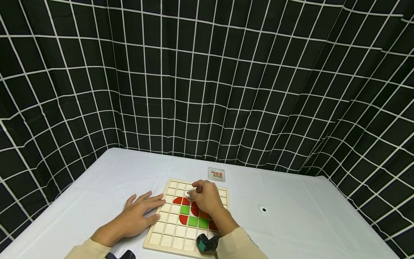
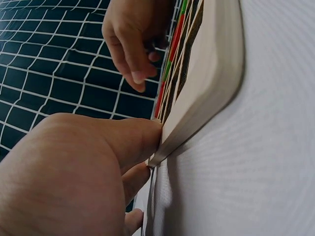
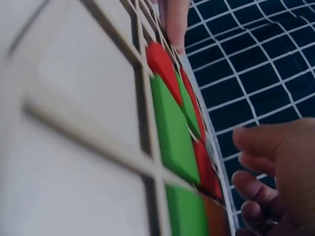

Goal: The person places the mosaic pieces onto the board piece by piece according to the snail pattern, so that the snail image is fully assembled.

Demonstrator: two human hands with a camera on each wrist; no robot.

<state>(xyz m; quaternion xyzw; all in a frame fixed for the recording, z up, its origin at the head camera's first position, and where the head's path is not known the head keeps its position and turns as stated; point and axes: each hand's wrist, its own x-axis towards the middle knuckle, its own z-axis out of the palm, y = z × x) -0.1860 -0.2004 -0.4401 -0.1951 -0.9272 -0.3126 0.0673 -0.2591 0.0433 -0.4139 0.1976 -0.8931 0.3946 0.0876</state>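
Note:
A wooden grid board [image 1: 165, 229] lies on the table, with red pieces [image 1: 183, 219] and green squares [image 1: 185, 210] set in its cells. My left hand [image 1: 137, 217] rests at the board's left edge, fingers spread, fingertips and thumb touching the rim. Over the board's upper middle hovers my right hand [image 1: 209, 198], its thumb tip right at a white eye disc [image 1: 187, 194] with a black dot. In the right wrist view that hand's thumb and fingers [image 3: 256, 142] stand apart, with nothing visible between them. Its wrist hides part of the board's right side.
Another white eye disc [image 1: 263, 209] lies on the white table [image 1: 300, 216], right of the board. Behind the board is a small pattern card [image 1: 216, 174] with a coloured picture on a grid. A black curtain [image 1: 194, 90] with white lines surrounds the table.

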